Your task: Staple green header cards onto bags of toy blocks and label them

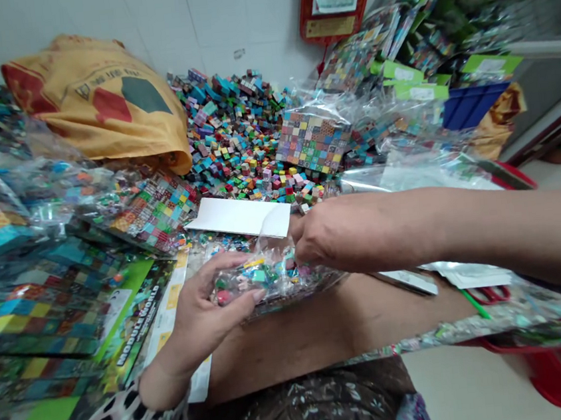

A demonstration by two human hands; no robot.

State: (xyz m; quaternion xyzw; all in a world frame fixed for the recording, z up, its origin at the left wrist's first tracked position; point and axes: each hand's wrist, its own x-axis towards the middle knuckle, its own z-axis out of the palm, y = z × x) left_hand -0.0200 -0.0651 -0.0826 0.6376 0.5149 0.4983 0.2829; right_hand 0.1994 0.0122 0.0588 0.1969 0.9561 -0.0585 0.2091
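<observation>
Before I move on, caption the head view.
Left hand grips a clear bag of small colourful pieces, right hand at its end, near heaped cubes.

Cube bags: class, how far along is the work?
Looks done: the cube bag, filled. In hand: the left hand grips a clear bag of small pieces, the right hand at its far end. Apparently left: the loose heap, unbagged.

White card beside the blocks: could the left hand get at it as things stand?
Probably not without letting go: the left hand grips the clear bag, though the white card lies just beyond, its left end uncovered.
</observation>
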